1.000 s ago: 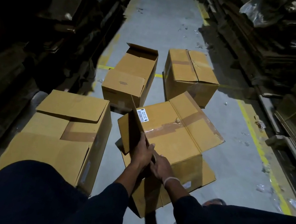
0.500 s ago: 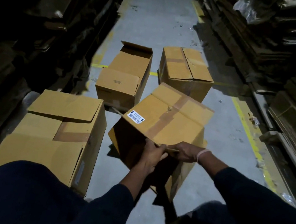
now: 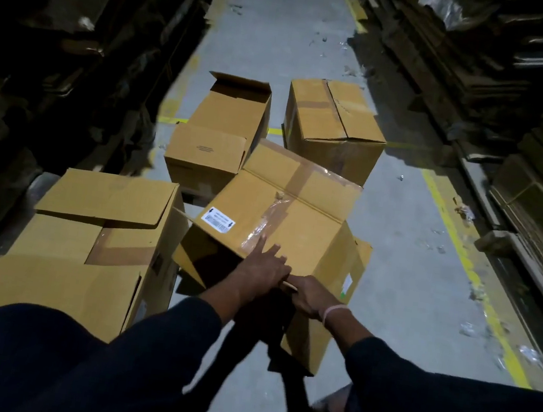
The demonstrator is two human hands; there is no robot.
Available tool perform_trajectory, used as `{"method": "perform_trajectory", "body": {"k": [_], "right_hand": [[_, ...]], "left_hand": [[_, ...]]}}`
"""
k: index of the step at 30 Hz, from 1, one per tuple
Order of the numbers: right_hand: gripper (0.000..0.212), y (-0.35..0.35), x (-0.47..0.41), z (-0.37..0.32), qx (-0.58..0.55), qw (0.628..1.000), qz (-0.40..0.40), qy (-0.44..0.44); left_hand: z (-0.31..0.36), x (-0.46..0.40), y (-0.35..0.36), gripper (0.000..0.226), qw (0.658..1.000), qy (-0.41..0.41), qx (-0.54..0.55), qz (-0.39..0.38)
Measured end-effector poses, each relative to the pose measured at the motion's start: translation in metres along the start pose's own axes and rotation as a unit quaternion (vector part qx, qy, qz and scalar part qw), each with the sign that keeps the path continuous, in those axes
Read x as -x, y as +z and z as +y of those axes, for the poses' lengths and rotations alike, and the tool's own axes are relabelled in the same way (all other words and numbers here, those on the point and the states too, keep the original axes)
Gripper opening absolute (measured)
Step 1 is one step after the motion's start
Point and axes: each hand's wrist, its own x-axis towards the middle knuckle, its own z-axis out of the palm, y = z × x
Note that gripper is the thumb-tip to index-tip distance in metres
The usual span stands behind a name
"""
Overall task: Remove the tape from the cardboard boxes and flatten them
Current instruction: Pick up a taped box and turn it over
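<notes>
The tilted cardboard box (image 3: 311, 211) in front of me has its open end facing me. A brown tape strip (image 3: 298, 181) crosses its top face, with wrinkled clear tape (image 3: 260, 228) and a white label (image 3: 218, 219) nearer me. My left hand (image 3: 263, 267) lies on the top face at the near edge, its fingers straight and touching the clear tape. Just to its right, my right hand (image 3: 310, 297) is curled round a thin pale tool (image 3: 289, 286) at the box's near edge.
A large taped box (image 3: 86, 240) stands close on the left. An open box (image 3: 218, 129) and a closed box (image 3: 336, 121) sit behind on the grey floor (image 3: 409, 276). Stacked flat cardboard (image 3: 531, 136) lines the right, and dark racks (image 3: 60, 39) the left.
The box has turned and settled closer to me. My left hand left the near flap and now lies flat on the top face. My right hand shifted toward the near edge.
</notes>
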Motion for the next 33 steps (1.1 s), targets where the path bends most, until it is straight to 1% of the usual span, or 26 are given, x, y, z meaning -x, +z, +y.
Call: {"method": "perform_trajectory", "body": {"k": [2, 3, 6, 8, 11, 14, 16, 17, 19, 21, 27, 30, 32, 33], "right_hand": [[0.049, 0.019, -0.005, -0.002, -0.027, 0.999, 0.017, 0.005], [0.048, 0.027, -0.006, -0.007, -0.039, 0.999, 0.020, 0.006], [0.034, 0.044, -0.006, -0.033, -0.083, 0.996, 0.004, 0.019], [0.028, 0.058, -0.008, -0.047, -0.104, 0.994, -0.020, 0.028], [0.034, 0.086, -0.008, -0.057, -0.124, 0.990, -0.042, 0.051], [0.047, 0.105, -0.005, -0.056, -0.133, 0.986, -0.063, 0.073], [0.058, 0.113, -0.006, -0.049, -0.099, 0.988, -0.086, 0.081], [0.062, 0.116, -0.006, -0.046, -0.078, 0.988, -0.098, 0.087], [0.062, 0.117, -0.003, -0.040, -0.046, 0.990, -0.100, 0.083], [0.060, 0.117, -0.002, -0.030, -0.028, 0.994, -0.074, 0.073], [0.064, 0.112, -0.016, -0.012, 0.065, 0.997, 0.022, 0.039], [0.069, 0.099, -0.023, -0.005, 0.101, 0.993, 0.062, 0.022], [0.073, 0.083, -0.028, 0.004, 0.121, 0.989, 0.084, 0.013], [0.074, 0.075, -0.032, 0.011, 0.121, 0.989, 0.090, 0.008]], "left_hand": [[-0.014, 0.002, 0.000, 0.040, 0.999, 0.003, -0.018, -0.046], [-0.022, 0.005, 0.001, 0.038, 0.998, 0.003, -0.006, -0.067], [-0.046, 0.017, 0.012, 0.035, 0.994, 0.020, 0.052, -0.091], [-0.054, 0.024, 0.023, 0.038, 0.994, 0.032, 0.025, -0.105], [-0.050, 0.034, 0.044, 0.052, 0.989, 0.043, -0.062, -0.130], [-0.044, 0.043, 0.068, 0.054, 0.988, 0.043, -0.105, -0.105], [-0.043, 0.047, 0.082, 0.056, 0.991, 0.029, -0.096, -0.087], [-0.044, 0.048, 0.089, 0.057, 0.994, 0.022, -0.083, -0.067], [-0.043, 0.047, 0.100, 0.055, 0.998, 0.012, -0.058, -0.016], [-0.041, 0.042, 0.111, 0.055, 0.999, 0.000, -0.037, 0.011], [-0.036, 0.019, 0.121, 0.056, 0.999, -0.027, -0.001, 0.042], [-0.038, 0.004, 0.120, 0.055, 0.997, -0.047, 0.040, 0.042], [-0.034, -0.005, 0.113, 0.056, 0.994, -0.067, 0.065, 0.056], [-0.030, -0.010, 0.109, 0.052, 0.992, -0.074, 0.084, 0.064]]}}
